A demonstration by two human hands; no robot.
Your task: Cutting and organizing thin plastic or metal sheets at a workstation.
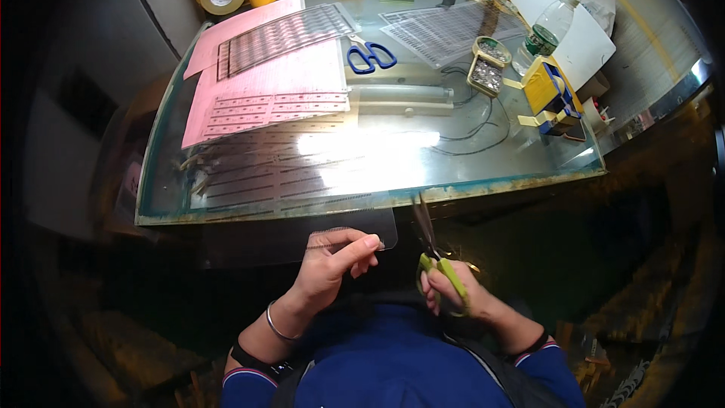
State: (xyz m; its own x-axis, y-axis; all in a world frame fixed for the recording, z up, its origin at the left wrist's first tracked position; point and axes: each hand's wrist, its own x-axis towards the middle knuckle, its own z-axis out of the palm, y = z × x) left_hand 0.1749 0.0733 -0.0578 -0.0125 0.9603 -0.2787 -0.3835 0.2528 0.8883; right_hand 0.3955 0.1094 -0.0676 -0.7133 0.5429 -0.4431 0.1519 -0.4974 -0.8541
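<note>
Across upper middle of view: glass-topped table (502,170), partly whitened by glare. Over its near edge: clear film sheet (366,221), near border running left to right; far extent lost in glare, left end dim, long axis cannot be told. Left hand (326,266): thumb and fingers pinching sheet near its right corner, some fingertips hidden. Right hand (474,292): wrapped around handles of green-handled scissors (452,277), finger loops partly covered. Blades blurred, pointing forward to table edge, long axis steep, tips leaning left.
</note>
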